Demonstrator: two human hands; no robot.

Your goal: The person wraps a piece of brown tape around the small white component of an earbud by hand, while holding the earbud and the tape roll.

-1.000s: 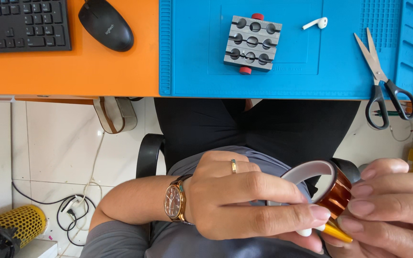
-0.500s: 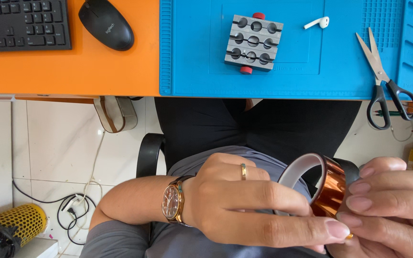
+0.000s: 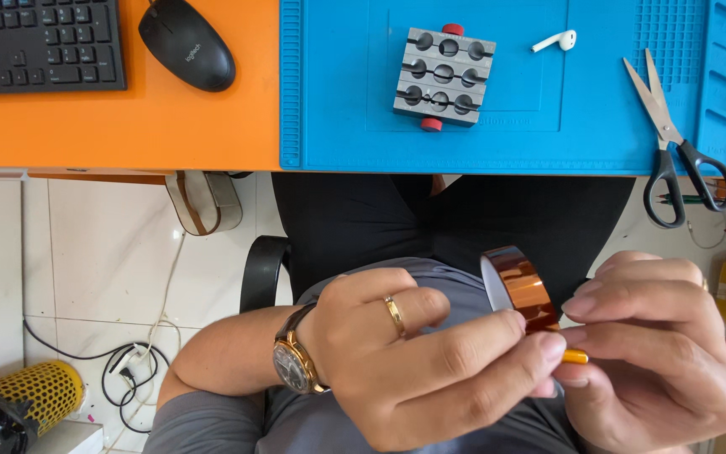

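- Amber, glossy tape roll on a pale core (image 3: 521,286) sits over the person's lap, below the desk edge, held between both hands and tilted so its open side faces up and left.
- The left hand (image 3: 413,370), with a gold ring and a wristwatch, has thumb and forefinger pressed together on the lower rim of the roll, pinching at what looks like the free end of the tape.
- The right hand (image 3: 657,345) curls round the roll from the other side, fingers closed against it; a small yellow-orange tip (image 3: 575,356) shows between the two hands, and whether it is a tool or part of the tape cannot be told.
- To lift the end cleanly, a judgement: the right hand should keep the roll from turning while the left works a nail under the edge and peels along the wrap, not sideways, so the thin film does not split or crease.
- Peeling slowly would keep the sticky side from folding onto itself.
- On the blue silicone work mat (image 3: 338,126) lie a grey metal block with round holes (image 3: 443,76), a white earbud (image 3: 555,40) and black-handled scissors (image 3: 674,134), all well apart from the hands.
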